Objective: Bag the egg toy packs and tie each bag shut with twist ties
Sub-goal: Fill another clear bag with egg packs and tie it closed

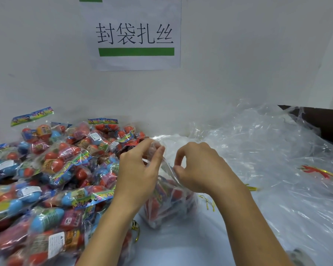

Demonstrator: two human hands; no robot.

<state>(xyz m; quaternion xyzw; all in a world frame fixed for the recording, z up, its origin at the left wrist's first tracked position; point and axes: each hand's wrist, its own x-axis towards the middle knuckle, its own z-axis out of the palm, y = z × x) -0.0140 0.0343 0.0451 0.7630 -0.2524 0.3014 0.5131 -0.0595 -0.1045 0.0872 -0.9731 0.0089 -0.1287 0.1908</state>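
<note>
A clear plastic bag [167, 206] with egg toy packs inside stands on the white table between my wrists. My left hand [140, 169] pinches the bag's top edge between thumb and fingers. My right hand [198, 167] pinches the same film just to the right, fingers curled. A big heap of egg toy packs [52, 175] in red, blue and orange fills the left side. Gold twist ties [208, 201] lie on the table by my right forearm, and more gold ties [136, 230] sit under my left forearm.
A pile of loose clear bags [273, 150] covers the right side, with a red and gold bundle of ties [315, 170] lying on it. A paper sign [135, 35] hangs on the white wall behind. A dark surface [327, 123] shows at far right.
</note>
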